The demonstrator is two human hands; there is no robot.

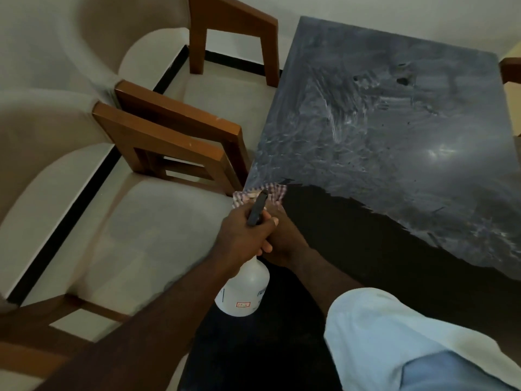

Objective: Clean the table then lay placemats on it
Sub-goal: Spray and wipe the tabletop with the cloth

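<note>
Your left grip point(245, 235) wraps spray bottle point(245, 289) | right grip point(287, 244) on cloth point(275, 193), closure unclear | wipe the hazy tabletop point(394, 136) at upper frame with overlapping strokes

The table point(394, 131) lies before you and to your right, with chairs point(172, 134) lined along its left side. Your right hand point(289, 245) rests on the cloth point(275, 193) at the table's left edge. Just left of it, your left hand point(242, 235) holds the spray bottle point(244, 289) over the near corner.

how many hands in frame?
2. Left hand grips the spray bottle beside the table. Right hand is just right of it, at the checkered cloth on the table edge, fingers partly hidden.
</note>
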